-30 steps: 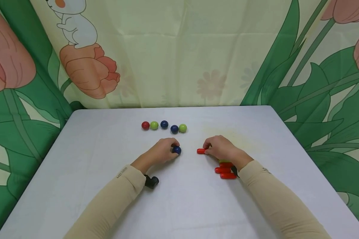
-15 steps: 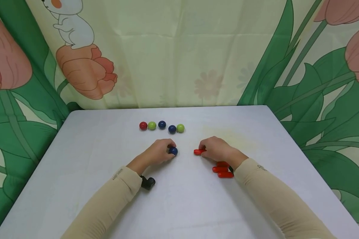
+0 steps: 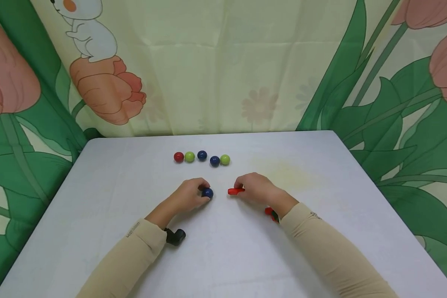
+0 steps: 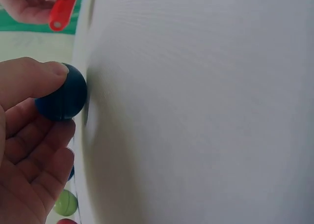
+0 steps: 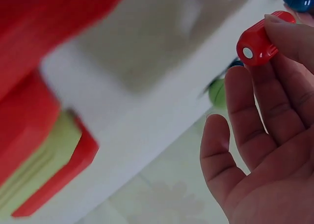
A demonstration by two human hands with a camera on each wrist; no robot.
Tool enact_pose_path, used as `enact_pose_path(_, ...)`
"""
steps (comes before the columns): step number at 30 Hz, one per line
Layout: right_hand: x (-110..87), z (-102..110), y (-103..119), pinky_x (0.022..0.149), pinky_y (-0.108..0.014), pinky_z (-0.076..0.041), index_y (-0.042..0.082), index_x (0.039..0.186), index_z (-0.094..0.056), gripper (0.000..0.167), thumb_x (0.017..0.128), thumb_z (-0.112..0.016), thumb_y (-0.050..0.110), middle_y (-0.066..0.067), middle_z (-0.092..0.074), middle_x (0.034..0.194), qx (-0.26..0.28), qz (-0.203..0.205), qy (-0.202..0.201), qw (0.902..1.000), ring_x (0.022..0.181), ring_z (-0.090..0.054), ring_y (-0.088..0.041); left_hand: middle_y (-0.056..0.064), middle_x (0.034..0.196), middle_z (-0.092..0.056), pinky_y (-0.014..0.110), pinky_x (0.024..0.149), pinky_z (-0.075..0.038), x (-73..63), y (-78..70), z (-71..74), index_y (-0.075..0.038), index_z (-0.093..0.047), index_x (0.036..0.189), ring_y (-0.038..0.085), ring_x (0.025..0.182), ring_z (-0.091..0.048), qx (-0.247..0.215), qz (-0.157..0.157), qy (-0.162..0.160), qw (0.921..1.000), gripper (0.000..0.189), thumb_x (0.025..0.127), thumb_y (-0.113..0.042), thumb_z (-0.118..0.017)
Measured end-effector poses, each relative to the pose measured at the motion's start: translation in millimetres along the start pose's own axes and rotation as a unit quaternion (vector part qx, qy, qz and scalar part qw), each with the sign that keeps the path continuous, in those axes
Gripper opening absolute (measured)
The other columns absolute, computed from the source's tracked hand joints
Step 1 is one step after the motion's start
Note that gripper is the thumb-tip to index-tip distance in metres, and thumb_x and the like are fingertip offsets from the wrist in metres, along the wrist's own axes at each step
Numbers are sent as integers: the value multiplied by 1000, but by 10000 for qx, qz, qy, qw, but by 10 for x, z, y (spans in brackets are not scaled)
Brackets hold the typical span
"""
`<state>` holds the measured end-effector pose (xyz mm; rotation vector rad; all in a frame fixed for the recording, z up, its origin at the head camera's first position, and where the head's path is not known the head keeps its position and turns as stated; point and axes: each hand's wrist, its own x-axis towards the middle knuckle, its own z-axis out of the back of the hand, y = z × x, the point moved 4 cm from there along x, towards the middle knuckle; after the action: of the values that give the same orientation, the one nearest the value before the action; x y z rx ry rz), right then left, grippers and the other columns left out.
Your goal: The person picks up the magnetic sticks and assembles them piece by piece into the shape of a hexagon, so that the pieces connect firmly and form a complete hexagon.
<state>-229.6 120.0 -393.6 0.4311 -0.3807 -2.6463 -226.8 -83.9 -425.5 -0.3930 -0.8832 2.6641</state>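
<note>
My left hand pinches a dark blue ball between thumb and fingers, low over the white table. In the left wrist view the thumb lies on top of this ball. Facing it from the right, my right hand grips a short red rod, its free end pointing at the ball across a small gap. The right wrist view shows the rod as ribbed, with a round white spot in its end; thumb and fingers pinch it while the little finger stands away.
Farther back on the table lies a row of balls: red, green, two dark blue and another green. More red rods lie under the right wrist, mostly hidden; a green piece shows among them.
Both hands have moved left and a little nearer, keeping the blue ball and red rod. The gap between these has narrowed slightly. The right forearm now covers more of the loose red rods.
</note>
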Motion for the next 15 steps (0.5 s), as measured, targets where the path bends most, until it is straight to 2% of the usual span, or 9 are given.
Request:
enact_pose_path(6, 51, -105, 169, 85, -34, -48, 15, 109, -72, 17, 93, -72, 18, 6, -64, 89, -42, 81, -14, 10000, 88, -57, -18, 5, 109, -65, 38, 96, -49, -134, 43, 28, -6, -64, 118, 20, 102, -60, 8, 36, -101, 9999, 35, 87, -16, -79)
enact_pose_path(15, 144, -202, 371, 86, -34, -49, 15, 109, -72, 16, 94, -70, 16, 4, -65, 92, 20, 154, 120, 9998, 90, -57, -18, 4, 106, -65, 38, 97, -49, -237, 48, 25, -6, -64, 114, 19, 100, -60, -38, -5, -110, 9999, 35, 85, -15, -81)
